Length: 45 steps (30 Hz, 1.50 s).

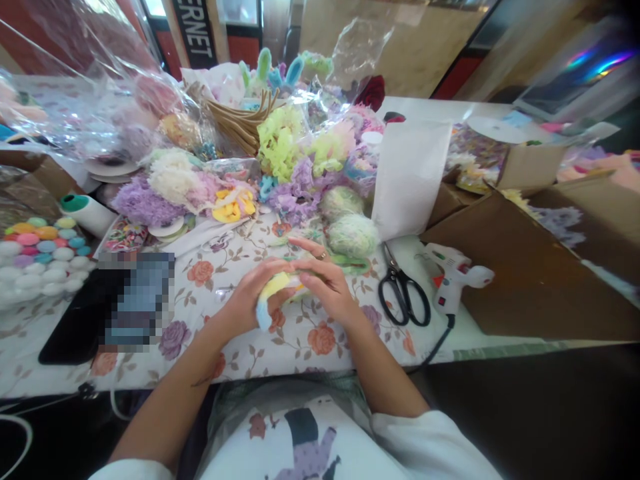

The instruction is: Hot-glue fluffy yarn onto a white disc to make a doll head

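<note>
My left hand (250, 287) and my right hand (327, 283) meet above the flowered tablecloth, fingers closed together. Between them bends a fuzzy pastel strip (273, 287), yellow above and pale blue at its hanging end, which looks like a thick chenille stem. A ring shows on a right finger. The fingers hide the rest of the strip. Just beyond my right hand lie a pale green fluffy yarn ball (353, 235) and a green fuzzy strand (353, 264). Black-handled scissors (403, 293) rest to the right, blades pointing away.
A white hot glue gun (453, 277) stands beside a cardboard box (550, 273) at right. Phones (75, 317) and pompoms (43, 260) are at left. Yarn bundles (150, 200), a thread spool (87, 212) and plastic wrapping (100, 73) crowd the back.
</note>
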Motion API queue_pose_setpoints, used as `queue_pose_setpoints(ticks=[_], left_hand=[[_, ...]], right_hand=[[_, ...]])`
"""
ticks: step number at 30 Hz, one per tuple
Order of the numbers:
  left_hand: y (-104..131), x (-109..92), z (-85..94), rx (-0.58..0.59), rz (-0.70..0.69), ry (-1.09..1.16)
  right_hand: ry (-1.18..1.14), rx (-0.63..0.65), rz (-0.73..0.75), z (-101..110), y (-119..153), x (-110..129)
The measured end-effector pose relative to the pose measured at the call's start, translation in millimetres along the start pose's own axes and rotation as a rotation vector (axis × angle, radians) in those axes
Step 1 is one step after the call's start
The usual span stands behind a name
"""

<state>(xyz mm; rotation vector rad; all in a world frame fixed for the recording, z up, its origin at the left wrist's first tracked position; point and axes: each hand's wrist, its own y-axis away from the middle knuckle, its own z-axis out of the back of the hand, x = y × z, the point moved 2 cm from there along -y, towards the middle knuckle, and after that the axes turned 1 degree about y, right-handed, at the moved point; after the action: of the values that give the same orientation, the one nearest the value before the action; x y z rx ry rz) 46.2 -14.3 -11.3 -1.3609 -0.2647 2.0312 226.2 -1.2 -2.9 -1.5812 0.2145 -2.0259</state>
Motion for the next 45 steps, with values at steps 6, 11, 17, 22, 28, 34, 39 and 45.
queue_pose_setpoints(ticks=[6,11,17,22,28,34,39,45], left_hand=[[-1.2,2.7,-0.5,-0.010,-0.008,0.021],[-2.5,0.5,1.1,-0.024,0.069,-0.017],[-0.3,0.8,4.3,-0.100,0.076,-0.054],[1.9,4.2,4.5,-0.200,0.049,-0.046],[3.4,9.4,5.2,-0.363,0.022,-0.077],[6.1,17.9,5.9,-0.400,0.103,-0.066],[4.9,18.8,6.2,-0.409,0.136,-0.081],[2.5,18.3,9.6,-0.440,0.159,-0.076]], right_hand=[[-0.046,-0.017,-0.042,-0.9,1.7,-7.3],[-0.042,-0.031,-0.042,-0.9,2.8,-4.9],[-0.041,-0.119,-0.020,-0.5,4.9,4.0],[0.085,-0.478,-0.004,14.3,20.7,6.9],[0.538,-1.204,-0.144,66.2,76.1,-0.2],[0.754,-1.348,-0.318,122.5,121.6,-20.5],[0.703,-1.002,-0.777,162.8,124.8,-44.3],[0.923,-0.773,-0.972,184.9,116.2,-47.4]])
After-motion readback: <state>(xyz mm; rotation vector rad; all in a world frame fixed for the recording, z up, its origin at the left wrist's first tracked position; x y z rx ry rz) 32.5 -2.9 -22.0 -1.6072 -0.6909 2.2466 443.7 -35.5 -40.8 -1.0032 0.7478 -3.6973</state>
